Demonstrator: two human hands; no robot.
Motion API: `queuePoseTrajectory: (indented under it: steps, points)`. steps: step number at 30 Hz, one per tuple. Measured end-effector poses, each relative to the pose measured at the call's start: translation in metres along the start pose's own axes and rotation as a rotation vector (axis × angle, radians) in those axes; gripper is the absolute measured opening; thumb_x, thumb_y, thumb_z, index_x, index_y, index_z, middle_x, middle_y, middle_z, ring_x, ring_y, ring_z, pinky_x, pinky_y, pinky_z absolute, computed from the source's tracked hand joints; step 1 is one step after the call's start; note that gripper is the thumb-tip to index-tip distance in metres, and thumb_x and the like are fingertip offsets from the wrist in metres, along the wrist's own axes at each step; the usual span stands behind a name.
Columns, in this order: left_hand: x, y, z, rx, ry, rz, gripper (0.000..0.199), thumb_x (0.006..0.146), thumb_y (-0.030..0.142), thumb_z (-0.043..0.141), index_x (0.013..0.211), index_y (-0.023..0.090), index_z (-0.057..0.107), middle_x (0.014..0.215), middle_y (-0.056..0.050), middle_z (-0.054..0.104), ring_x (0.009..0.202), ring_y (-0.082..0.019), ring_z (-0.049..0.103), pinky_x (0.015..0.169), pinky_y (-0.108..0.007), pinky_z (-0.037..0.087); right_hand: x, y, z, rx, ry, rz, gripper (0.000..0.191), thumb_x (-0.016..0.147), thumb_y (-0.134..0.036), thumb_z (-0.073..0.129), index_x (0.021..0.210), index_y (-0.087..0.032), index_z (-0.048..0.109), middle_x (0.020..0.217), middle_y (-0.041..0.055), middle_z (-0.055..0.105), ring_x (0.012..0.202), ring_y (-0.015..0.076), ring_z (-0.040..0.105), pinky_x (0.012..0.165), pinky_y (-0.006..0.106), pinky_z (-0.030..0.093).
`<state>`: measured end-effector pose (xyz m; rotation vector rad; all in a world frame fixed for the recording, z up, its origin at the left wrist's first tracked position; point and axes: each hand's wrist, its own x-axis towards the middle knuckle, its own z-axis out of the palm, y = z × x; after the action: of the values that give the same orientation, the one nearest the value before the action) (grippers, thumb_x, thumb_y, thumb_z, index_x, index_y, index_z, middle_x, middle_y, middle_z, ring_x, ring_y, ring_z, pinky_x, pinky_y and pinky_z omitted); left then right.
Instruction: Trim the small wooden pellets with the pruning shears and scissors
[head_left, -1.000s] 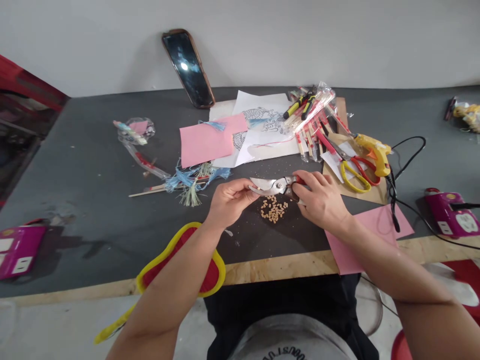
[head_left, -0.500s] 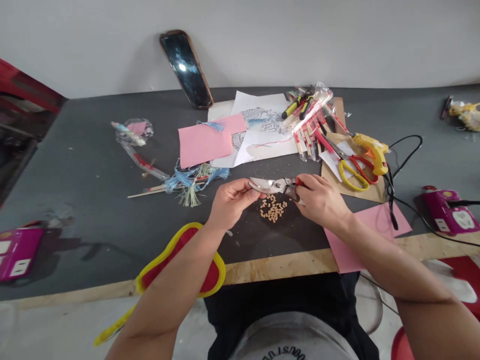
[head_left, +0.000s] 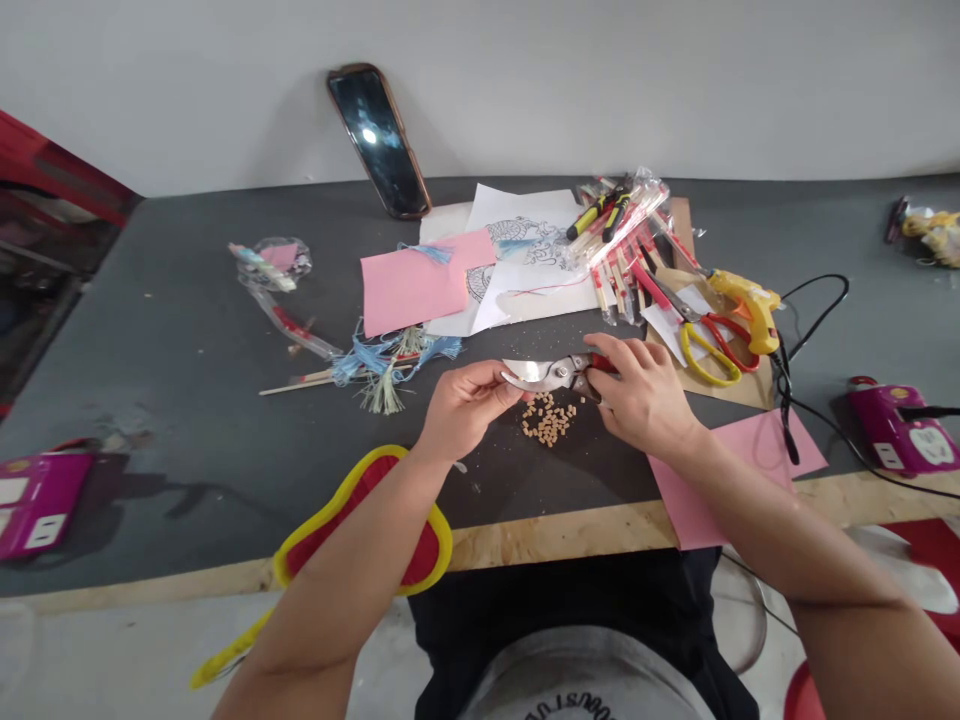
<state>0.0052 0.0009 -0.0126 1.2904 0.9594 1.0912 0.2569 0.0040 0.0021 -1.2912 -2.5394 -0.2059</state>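
Gripping pruning shears (head_left: 551, 373) aimed at the left hand (head_left: 469, 405)

Have a yellow-rimmed red pad (head_left: 337, 512) nearest, across the front edge of the grey table (head_left: 570, 485); see short tan pieces (head_left: 549, 422) heaped loosely beyond; hold the shears just past the heap, with the right hand (head_left: 641, 400) curled around the handles; see shiny silver blades, curved, with a round pivot bolt and red on one handle; pinch the left fingertips together at the blade tips; cannot tell whether on anything; farther off, see pink card (head_left: 412, 290) and a leaning phone (head_left: 379, 140).
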Motion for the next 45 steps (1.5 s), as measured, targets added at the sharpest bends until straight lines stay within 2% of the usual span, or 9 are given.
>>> queuePoseTrajectory:
  steps: [4, 7, 14, 17, 30, 33, 37, 45]
  points:
    - [-0.0004, -0.0009, -0.0008, 0.021, 0.005, -0.006, 0.024, 0.086, 0.043, 0.077, 0.081, 0.020, 0.080, 0.079, -0.008, 0.078, 0.073, -0.019, 0.071, 0.066, -0.029, 0.055, 0.0000, -0.0015, 0.0004, 0.011, -0.018, -0.001, 0.019, 0.087, -0.013, 0.058, 0.097, -0.023, 0.071, 0.144, 0.0098, 0.058, 0.110, 0.0265, 0.055, 0.091, 0.043, 0.038]
    - [-0.0001, -0.0005, -0.0014, 0.016, 0.000, -0.003, 0.024, 0.085, 0.043, 0.078, 0.080, 0.020, 0.080, 0.077, -0.008, 0.077, 0.073, -0.019, 0.071, 0.067, -0.029, 0.055, -0.0003, -0.0016, 0.0011, 0.000, -0.007, 0.003, 0.019, 0.090, -0.014, 0.056, 0.098, -0.022, 0.071, 0.141, 0.0103, 0.060, 0.105, 0.0246, 0.056, 0.086, 0.039, 0.039]
    - [0.0010, 0.0056, -0.0014, 0.047, -0.021, -0.015, 0.024, 0.087, 0.042, 0.076, 0.080, 0.019, 0.079, 0.078, -0.008, 0.078, 0.073, -0.018, 0.070, 0.065, -0.027, 0.054, -0.0031, 0.0021, 0.0039, 0.065, -0.012, -0.018, 0.011, 0.090, -0.021, 0.061, 0.091, -0.019, 0.071, 0.118, 0.0118, 0.068, 0.094, 0.0228, 0.057, 0.079, 0.036, 0.041]
    - [0.0006, 0.0063, -0.0006, 0.045, -0.018, -0.023, 0.026, 0.087, 0.044, 0.076, 0.080, 0.019, 0.078, 0.079, -0.008, 0.078, 0.073, -0.018, 0.070, 0.066, -0.027, 0.054, -0.0040, 0.0033, 0.0050, 0.089, 0.013, -0.023, 0.014, 0.093, -0.025, 0.061, 0.087, -0.018, 0.071, 0.108, 0.0114, 0.068, 0.089, 0.0212, 0.058, 0.077, 0.034, 0.042]
    - [-0.0001, 0.0061, 0.0003, 0.020, -0.020, -0.036, 0.028, 0.087, 0.045, 0.076, 0.077, 0.018, 0.077, 0.074, -0.007, 0.075, 0.067, -0.015, 0.065, 0.062, -0.025, 0.051, -0.0044, 0.0017, 0.0068, 0.110, -0.021, -0.042, 0.017, 0.091, -0.019, 0.060, 0.079, -0.016, 0.070, 0.089, 0.0094, 0.066, 0.079, 0.0180, 0.059, 0.072, 0.031, 0.045]
    - [-0.0005, 0.0053, 0.0014, -0.005, -0.007, -0.041, 0.028, 0.086, 0.046, 0.077, 0.079, 0.018, 0.078, 0.075, -0.007, 0.076, 0.068, -0.016, 0.067, 0.063, -0.026, 0.052, -0.0033, 0.0041, 0.0073, 0.090, 0.005, -0.043, 0.015, 0.090, -0.020, 0.060, 0.081, -0.018, 0.071, 0.095, 0.0097, 0.068, 0.082, 0.0193, 0.059, 0.073, 0.032, 0.044]
    - [-0.0006, 0.0038, 0.0020, -0.055, 0.004, -0.039, 0.025, 0.084, 0.044, 0.079, 0.084, 0.019, 0.079, 0.079, -0.007, 0.077, 0.073, -0.018, 0.070, 0.065, -0.027, 0.054, -0.0006, 0.0063, 0.0049, 0.007, 0.072, -0.023, 0.016, 0.088, -0.017, 0.058, 0.092, -0.021, 0.073, 0.113, 0.0098, 0.068, 0.093, 0.0230, 0.058, 0.077, 0.037, 0.039]
    - [-0.0008, 0.0042, -0.0035, -0.045, -0.109, -0.033, 0.023, 0.088, 0.041, 0.076, 0.084, 0.018, 0.081, 0.077, -0.007, 0.078, 0.071, -0.016, 0.070, 0.064, -0.024, 0.055, 0.0007, 0.0047, 0.0022, 0.020, 0.035, -0.067, 0.019, 0.090, -0.016, 0.056, 0.097, -0.021, 0.072, 0.128, 0.0114, 0.064, 0.102, 0.0249, 0.054, 0.084, 0.040, 0.038]
